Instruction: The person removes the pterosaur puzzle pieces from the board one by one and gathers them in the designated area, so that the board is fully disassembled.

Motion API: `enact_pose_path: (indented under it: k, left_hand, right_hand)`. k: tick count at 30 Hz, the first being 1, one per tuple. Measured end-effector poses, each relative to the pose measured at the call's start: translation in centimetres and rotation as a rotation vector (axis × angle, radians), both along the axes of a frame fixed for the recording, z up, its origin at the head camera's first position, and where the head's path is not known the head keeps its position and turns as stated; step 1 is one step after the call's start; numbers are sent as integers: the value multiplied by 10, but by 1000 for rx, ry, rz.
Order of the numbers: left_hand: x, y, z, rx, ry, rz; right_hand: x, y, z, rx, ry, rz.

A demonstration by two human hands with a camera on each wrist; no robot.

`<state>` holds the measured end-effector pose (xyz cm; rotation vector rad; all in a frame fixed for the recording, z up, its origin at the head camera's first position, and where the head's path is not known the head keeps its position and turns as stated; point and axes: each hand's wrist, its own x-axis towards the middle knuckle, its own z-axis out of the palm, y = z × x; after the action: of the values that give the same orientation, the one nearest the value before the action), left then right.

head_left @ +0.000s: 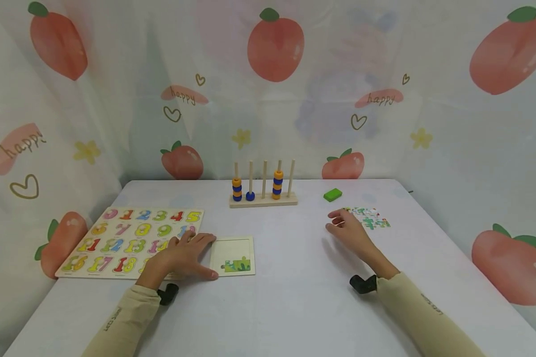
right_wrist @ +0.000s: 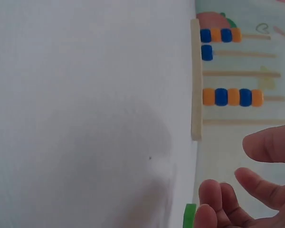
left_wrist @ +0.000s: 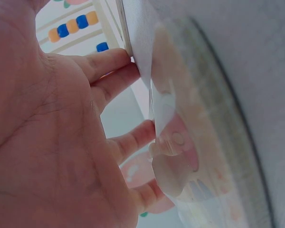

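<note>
My left hand (head_left: 185,255) spreads between the number board (head_left: 156,208) and a small pale puzzle tray (head_left: 232,248). Its thumb and fingertips reach the tray's left edge, and the palm covers the number board's lower right part. Inside the tray, a green printed jigsaw piece (head_left: 237,265) lies in the near right corner. With loosely bent fingers and nothing between them, my right hand (head_left: 350,233) hovers over the table, just left of several loose jigsaw pieces (head_left: 370,218). The right wrist view shows that hand's thumb (right_wrist: 266,146) apart from the fingers.
At the back stands a wooden bead rack (head_left: 263,201) with blue and orange beads on some of its pegs. A green block (head_left: 332,195) lies to its right, beyond the loose pieces. A patterned curtain (head_left: 268,114) hangs behind the white table (head_left: 295,307).
</note>
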<state>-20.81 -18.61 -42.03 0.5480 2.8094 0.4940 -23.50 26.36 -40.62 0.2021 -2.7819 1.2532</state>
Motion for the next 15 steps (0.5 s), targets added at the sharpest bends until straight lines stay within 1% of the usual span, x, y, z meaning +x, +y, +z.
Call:
enact_pose_path:
  k: [3, 10, 15]
  left_hand:
    - [-1, 0, -3, -1, 9, 2]
    - [-1, 0, -3, 1, 13, 0]
    - [-2, 0, -4, -5, 12, 1]
  right_hand:
    - [1, -11, -1, -9, -9, 16]
    - [2, -34, -3, 4, -33, 39]
    - [4, -48, -3, -11, -55, 58]
